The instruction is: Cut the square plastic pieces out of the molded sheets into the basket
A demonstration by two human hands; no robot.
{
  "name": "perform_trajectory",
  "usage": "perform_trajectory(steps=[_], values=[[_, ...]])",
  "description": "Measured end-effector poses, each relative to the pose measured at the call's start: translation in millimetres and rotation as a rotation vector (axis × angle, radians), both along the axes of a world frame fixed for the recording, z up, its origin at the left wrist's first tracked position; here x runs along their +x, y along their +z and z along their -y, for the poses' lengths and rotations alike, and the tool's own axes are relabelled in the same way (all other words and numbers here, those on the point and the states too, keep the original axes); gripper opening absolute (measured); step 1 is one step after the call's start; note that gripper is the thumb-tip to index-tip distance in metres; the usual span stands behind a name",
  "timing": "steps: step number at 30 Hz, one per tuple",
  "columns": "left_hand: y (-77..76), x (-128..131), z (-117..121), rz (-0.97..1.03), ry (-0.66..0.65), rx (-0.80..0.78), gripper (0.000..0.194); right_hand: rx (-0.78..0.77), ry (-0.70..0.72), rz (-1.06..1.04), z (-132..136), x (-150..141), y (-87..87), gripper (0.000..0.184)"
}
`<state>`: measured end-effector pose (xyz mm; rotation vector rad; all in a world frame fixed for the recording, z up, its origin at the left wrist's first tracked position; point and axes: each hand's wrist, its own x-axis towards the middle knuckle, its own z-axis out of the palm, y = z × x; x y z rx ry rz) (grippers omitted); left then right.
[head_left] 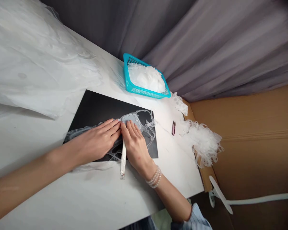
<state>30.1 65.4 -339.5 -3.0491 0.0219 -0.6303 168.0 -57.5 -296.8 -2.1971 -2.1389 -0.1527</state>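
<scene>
While the white worktop is filling most of the frame, a big drift of white tulle is lying across its upper left, untouched. At centre a black mat is carrying a translucent lace piece, and that is where the work is happening. Both hands are pressing it flat: the left hand is lying palm down with fingers stretched out straight, gripping nothing, while the right hand is resting beside it, fingertips touching the lace. A slim white tool is running under its thumb side; whether those fingers are actually clasping it, I cannot tell. Judging by the heap of white trimmings at the worktop's right edge and the full teal basket at upper centre, plenty is already done, with this piece mid-way. Small pink snips are lying idle just right of the mat.
</scene>
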Motion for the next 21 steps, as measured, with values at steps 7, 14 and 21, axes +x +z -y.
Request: perform_trajectory(steps=[7,14,21], values=[[1.2,-1,0,0.002,-0.011,-0.156,0.045,0.032,0.030,-0.100,1,4,-1.5,0.043],[0.2,-1,0,-0.044,0.004,-0.144,0.050,0.300,-0.324,-0.927,-3,45,8.7,0.031],[7.4,-1,2,-0.080,0.017,-0.093,0.049,0.428,-0.634,-1.544,62,191,32.6,0.007]])
